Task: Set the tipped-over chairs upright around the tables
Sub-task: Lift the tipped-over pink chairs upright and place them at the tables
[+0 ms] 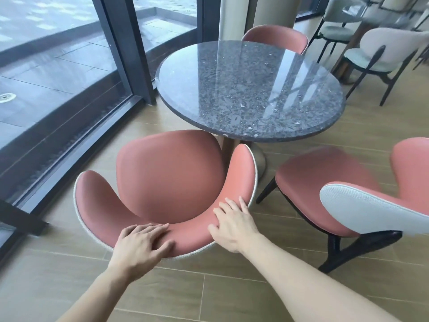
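Note:
A pink chair (169,177) with a curved backrest stands upright in front of me, its seat tucked toward the round dark granite table (250,89). My left hand (141,247) grips the top of the backrest at its lower middle, thumb wrapped over the rim. My right hand (232,224) rests on the backrest's right side, fingers spread on the pink padding. A second pink chair (325,189) with black legs stands upright to the right of the table. A third pink chair (276,37) shows behind the table's far edge.
Glass doors with dark frames (120,54) run along the left. A pale column (257,15) stands behind the table. Green and beige chairs (380,52) crowd another table at the back right. Wood-look floor (209,287) lies open near me.

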`<act>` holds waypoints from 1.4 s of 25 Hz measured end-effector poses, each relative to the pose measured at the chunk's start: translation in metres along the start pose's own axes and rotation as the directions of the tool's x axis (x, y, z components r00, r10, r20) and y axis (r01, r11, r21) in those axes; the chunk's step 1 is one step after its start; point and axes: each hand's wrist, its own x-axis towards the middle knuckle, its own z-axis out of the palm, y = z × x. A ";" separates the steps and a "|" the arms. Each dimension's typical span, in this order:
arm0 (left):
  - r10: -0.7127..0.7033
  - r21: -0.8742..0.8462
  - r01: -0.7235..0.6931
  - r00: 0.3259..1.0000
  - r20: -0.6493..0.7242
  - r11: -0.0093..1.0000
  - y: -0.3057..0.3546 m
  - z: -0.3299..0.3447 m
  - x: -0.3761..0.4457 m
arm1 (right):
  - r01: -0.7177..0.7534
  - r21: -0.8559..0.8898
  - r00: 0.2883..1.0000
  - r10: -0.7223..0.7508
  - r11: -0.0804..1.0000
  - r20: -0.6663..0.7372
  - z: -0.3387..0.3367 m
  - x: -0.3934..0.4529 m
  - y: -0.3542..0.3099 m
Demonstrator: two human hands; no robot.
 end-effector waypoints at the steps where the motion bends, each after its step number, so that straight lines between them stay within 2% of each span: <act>1: 0.017 0.055 -0.019 0.999 0.039 0.998 -0.004 -0.003 0.011 | 0.047 -0.012 0.998 -0.047 0.999 0.033 -0.007 0.009 0.006; 3: 0.062 0.132 -0.068 0.997 0.047 0.989 -0.012 -0.006 0.025 | 0.181 -0.085 0.981 -0.174 0.980 0.089 -0.017 0.023 0.020; 5: 0.101 0.123 -0.099 0.995 -0.016 0.987 -0.018 -0.005 0.029 | 0.302 -0.217 0.953 -0.294 0.928 0.067 -0.016 0.034 0.035; 9: 0.218 0.129 -0.209 0.974 -0.055 0.969 -0.021 0.000 0.031 | 0.363 -0.468 0.912 -0.411 0.806 0.000 -0.007 0.046 0.047; 11: 0.222 0.139 -0.214 0.974 -0.041 0.967 -0.020 -0.004 0.032 | 0.348 -0.506 0.912 -0.409 0.790 -0.012 -0.009 0.050 0.042; 14: 0.237 0.167 -0.228 0.971 -0.030 0.959 -0.016 -0.005 0.027 | 0.337 -0.551 0.926 -0.374 0.764 0.048 -0.012 0.042 0.031; 21: 0.330 0.203 -0.316 0.943 -0.039 0.927 -0.014 0.016 -0.015 | 0.361 -0.596 0.923 -0.367 0.718 0.117 0.004 -0.017 0.024; 26: 0.365 0.128 -0.360 0.931 -0.023 0.924 0.014 0.010 -0.023 | 0.340 -0.580 0.937 -0.321 0.740 0.140 -0.005 -0.044 0.042; 30: 0.328 0.113 -0.341 0.937 0.117 0.933 0.035 -0.002 -0.012 | 0.310 -0.545 0.949 -0.286 0.779 0.131 -0.014 -0.054 0.055; 35: 0.482 0.106 -0.500 0.862 0.158 0.860 0.053 0.002 -0.013 | 0.331 -0.536 0.944 -0.283 0.777 0.172 -0.008 -0.079 0.074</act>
